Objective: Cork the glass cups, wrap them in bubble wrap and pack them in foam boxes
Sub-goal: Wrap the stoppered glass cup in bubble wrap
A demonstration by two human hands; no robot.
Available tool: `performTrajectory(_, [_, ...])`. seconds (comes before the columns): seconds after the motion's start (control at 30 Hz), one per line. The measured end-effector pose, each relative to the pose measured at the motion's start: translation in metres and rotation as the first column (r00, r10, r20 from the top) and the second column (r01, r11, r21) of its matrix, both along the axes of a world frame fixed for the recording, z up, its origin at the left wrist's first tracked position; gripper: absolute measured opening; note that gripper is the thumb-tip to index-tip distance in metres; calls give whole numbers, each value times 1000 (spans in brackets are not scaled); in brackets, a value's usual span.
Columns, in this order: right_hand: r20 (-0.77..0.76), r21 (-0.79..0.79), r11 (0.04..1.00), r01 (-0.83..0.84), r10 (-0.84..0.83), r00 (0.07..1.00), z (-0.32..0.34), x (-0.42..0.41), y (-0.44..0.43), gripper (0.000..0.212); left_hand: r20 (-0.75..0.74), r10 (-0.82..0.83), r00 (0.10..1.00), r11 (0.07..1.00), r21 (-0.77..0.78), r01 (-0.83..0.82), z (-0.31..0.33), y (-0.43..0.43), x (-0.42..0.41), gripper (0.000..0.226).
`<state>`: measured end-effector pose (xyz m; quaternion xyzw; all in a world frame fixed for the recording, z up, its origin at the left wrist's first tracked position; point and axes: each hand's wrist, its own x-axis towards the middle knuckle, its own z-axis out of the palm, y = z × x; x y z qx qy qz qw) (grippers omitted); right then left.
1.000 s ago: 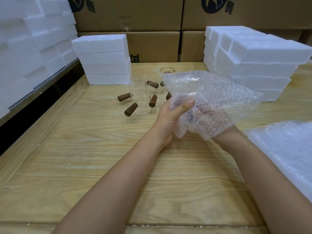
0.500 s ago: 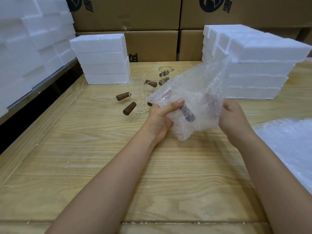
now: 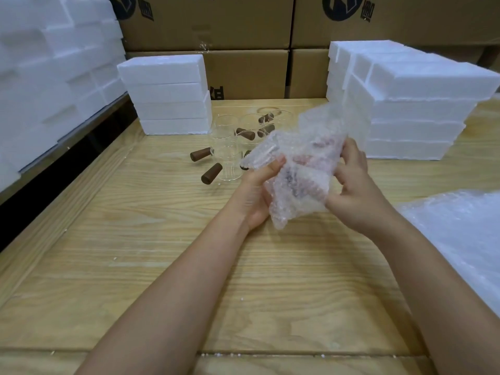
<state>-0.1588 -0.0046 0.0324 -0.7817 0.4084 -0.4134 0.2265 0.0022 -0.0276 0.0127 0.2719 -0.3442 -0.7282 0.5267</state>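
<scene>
Bubble-wrap bundle (image 3: 300, 182) is held in the air above the wooden table (image 3: 162, 239), between both hands, near the middle of the head view. The wrap is crumpled and loosely gathered, and its upper edge flares up towards the right-hand foam stack. A dark patch shows through the plastic near the centre; whether that is a cork in a cup I cannot tell, as the glass itself is not distinguishable through the bubbles.

Left hand (image 3: 254, 196): palm turned inward, cupping the left and lower side of the bundle. The thumb lies across the front of the wrap and the fingers are curled behind it, so it has a firm hold.

Right hand (image 3: 354, 196): on the right side of the bundle, fingers bent and pinching the wrap, thumb pressed into the plastic.

Beyond the hands, unwrapped glass cups (image 3: 227, 155) stand clustered on the table, some partly hidden by the bundle. Brown corks (image 3: 211, 173) lie among and beside them: two on the bare wood to the left of the cups, others seen through the glass.

Foam boxes (image 3: 167, 96) are stacked four high just behind and left of the cups. A larger foam stack (image 3: 405, 104) stands to the right. Spare bubble-wrap sheets (image 3: 460, 239) lie at the right edge of the table. Cardboard cartons (image 3: 216, 23) line the back, and more white foam (image 3: 48, 63) is piled along the left.
</scene>
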Motion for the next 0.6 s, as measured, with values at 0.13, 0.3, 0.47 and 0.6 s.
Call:
performTrajectory(0.13, [-158, 21, 998, 58, -54, 986, -1, 1, 3, 32, -83, -44, 996, 999, 14, 46, -5, -3, 4, 72])
performTrajectory(0.3, [-329, 66, 993, 96, -69, 942, 0, -8, -1, 13, -161, -24, 987, 998, 51, 33, -7, -6, 5, 68])
performTrajectory(0.47, [-312, 68, 991, 112, -86, 946, 2, -12, 0, 33, -162, 1, 987, 997, 74, 11, -11, -10, 9, 53])
performTrajectory(0.6, [331, 166, 983, 78, -131, 934, 10, -25, -2, 10, -166, -20, 986, 999, 34, 25, -10, -10, 9, 36])
